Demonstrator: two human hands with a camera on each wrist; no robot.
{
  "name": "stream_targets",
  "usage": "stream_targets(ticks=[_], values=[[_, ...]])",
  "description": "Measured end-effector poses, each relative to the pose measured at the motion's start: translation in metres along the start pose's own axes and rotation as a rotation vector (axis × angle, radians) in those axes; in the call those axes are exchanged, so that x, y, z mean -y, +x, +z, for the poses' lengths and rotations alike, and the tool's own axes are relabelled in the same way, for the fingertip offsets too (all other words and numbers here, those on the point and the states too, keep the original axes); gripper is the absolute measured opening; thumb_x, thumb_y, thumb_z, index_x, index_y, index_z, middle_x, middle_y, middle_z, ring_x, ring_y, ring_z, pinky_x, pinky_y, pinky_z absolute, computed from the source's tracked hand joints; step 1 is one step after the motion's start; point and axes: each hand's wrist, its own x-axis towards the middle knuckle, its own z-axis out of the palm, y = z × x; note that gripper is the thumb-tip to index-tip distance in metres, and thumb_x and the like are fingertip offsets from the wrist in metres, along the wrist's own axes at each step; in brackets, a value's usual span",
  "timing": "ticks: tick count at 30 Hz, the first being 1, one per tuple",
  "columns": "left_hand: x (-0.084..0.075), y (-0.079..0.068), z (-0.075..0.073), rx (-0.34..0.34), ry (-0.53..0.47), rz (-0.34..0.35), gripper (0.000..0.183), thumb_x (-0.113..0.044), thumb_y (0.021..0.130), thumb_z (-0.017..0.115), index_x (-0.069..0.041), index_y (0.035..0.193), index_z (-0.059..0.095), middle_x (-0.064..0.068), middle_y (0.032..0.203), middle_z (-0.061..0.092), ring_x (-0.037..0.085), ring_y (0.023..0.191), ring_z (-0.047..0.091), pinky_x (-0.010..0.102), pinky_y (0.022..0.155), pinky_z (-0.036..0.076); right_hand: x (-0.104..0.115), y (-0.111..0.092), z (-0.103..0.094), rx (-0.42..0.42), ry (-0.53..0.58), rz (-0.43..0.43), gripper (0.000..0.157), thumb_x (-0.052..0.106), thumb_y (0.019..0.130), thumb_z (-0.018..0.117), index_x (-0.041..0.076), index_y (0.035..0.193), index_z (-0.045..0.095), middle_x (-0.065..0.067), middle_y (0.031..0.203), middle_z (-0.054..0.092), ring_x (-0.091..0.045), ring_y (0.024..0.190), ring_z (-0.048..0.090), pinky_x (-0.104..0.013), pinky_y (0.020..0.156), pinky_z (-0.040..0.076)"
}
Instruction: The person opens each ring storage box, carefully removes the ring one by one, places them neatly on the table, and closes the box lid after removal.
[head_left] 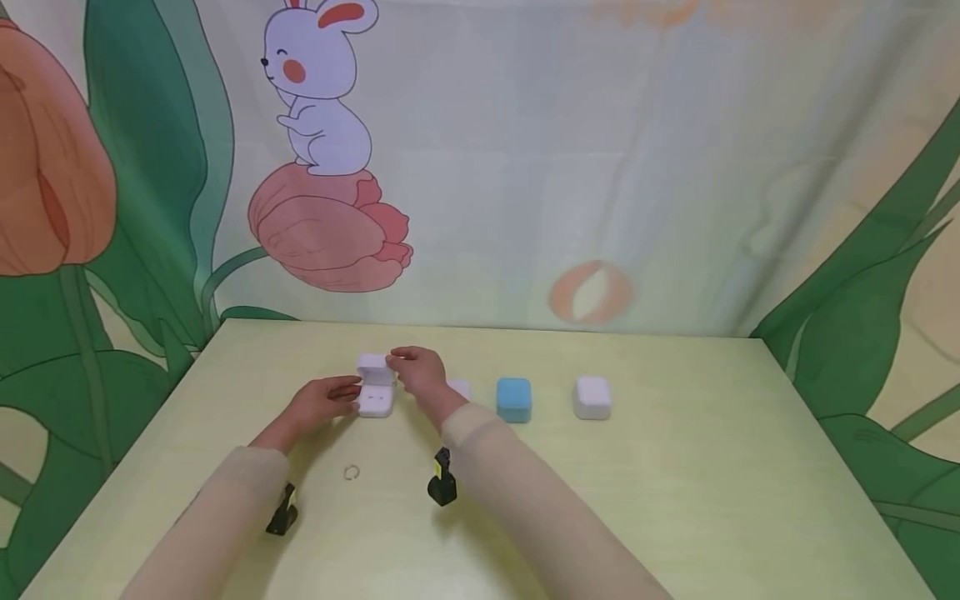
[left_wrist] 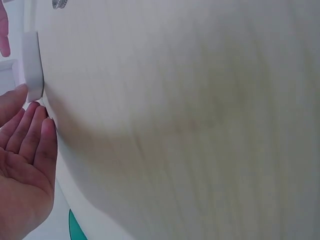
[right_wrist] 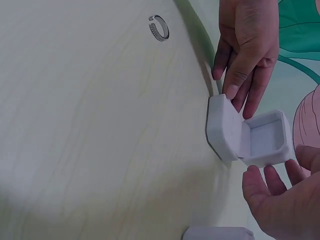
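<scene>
A small white ring box point(head_left: 376, 402) stands with its lid raised on the table, towards the back left. A slit shows in its pale insert. My left hand point(head_left: 324, 402) is at the left side of the box; in the right wrist view the left hand point(right_wrist: 250, 40) has its thumb against the base and its fingers fairly straight. At the lid's right edge, my right hand point(head_left: 422, 372) pinches a corner between thumb and fingertips. A silver open-ended ring point(right_wrist: 160, 28) lies on the table in front of the box, seen also as a thin ring point(head_left: 351, 472) from above.
To the right stand a blue box point(head_left: 513, 400) and a white box point(head_left: 592, 398). Another pale box point(head_left: 460, 389) is partly hidden behind my right wrist. Black wrist cameras point(head_left: 442, 477) hang by both forearms. A printed curtain point(head_left: 495, 167) closes off the table's back edge.
</scene>
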Motion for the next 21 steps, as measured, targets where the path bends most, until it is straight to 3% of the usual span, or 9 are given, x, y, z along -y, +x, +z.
stream_targets(ticks=[3,6,15,21], values=[[-0.0008,0.0016,0.0003,0.008,0.004,-0.003,0.057,-0.013,0.103,0.058,0.009,0.152,0.039,0.03,0.15,0.051,0.046,0.143,0.047,0.058,0.119,0.041,0.0003,0.002,0.0004,-0.029,-0.021,0.007,0.029,0.02,0.099,0.067,0.005,0.123,0.073,-0.012,0.124,0.073,-0.015,0.09,0.064,-0.019,0.064,0.047],[-0.0008,0.001,-0.0016,0.003,0.007,-0.001,0.057,-0.012,0.102,0.058,0.01,0.151,0.039,0.03,0.15,0.051,0.046,0.143,0.047,0.058,0.118,0.042,0.0004,0.0045,0.003,-0.033,-0.04,0.012,0.028,0.02,0.098,0.068,0.006,0.122,0.074,-0.013,0.121,0.074,-0.015,0.089,0.064,-0.017,0.061,0.043],[0.0014,0.002,-0.0003,0.007,-0.006,0.036,0.055,-0.011,0.102,0.058,0.012,0.15,0.04,0.032,0.148,0.052,0.047,0.141,0.049,0.057,0.117,0.043,-0.0008,0.0062,0.0037,-0.058,-0.06,0.001,0.025,0.019,0.096,0.071,0.003,0.115,0.073,-0.014,0.112,0.076,-0.02,0.093,0.072,-0.016,0.061,0.042],[0.0037,0.0028,-0.0011,0.011,0.002,0.009,0.055,-0.014,0.103,0.058,0.009,0.151,0.041,0.029,0.149,0.052,0.046,0.142,0.049,0.057,0.118,0.042,-0.0041,0.007,0.0039,-0.042,-0.084,-0.055,0.024,0.017,0.096,0.071,0.001,0.113,0.072,-0.014,0.112,0.075,-0.022,0.094,0.074,-0.016,0.066,0.048]])
